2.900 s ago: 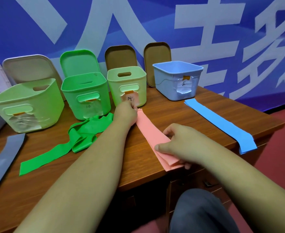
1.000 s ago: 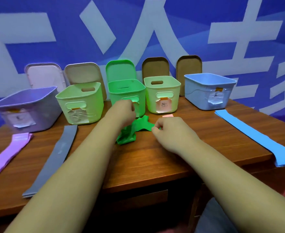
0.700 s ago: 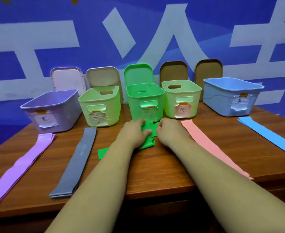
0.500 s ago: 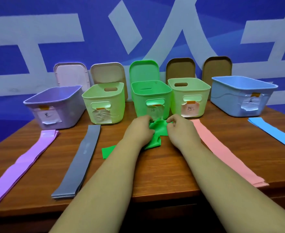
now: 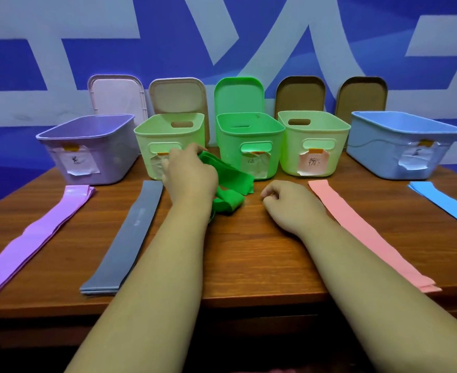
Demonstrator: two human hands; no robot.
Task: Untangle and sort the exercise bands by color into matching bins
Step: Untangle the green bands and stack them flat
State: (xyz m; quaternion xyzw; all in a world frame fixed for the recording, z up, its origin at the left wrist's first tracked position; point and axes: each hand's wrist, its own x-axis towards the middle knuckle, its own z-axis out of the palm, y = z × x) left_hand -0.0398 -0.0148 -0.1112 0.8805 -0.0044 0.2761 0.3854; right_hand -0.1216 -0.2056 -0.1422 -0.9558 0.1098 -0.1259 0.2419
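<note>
As the left hand (image 5: 189,176) grips the bunched green band (image 5: 232,181), the right hand (image 5: 286,203) rests loosely curled, empty, on the table (image 5: 249,251).

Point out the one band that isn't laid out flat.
The green band, bunched in folds and gripped by the left hand. The purple band, grey band, pink band and blue band lie as flat strips.

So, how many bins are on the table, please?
5, in one row: purple bin far left, pale green bin, bright green bin centre, second pale green bin, blue bin far right.
</note>
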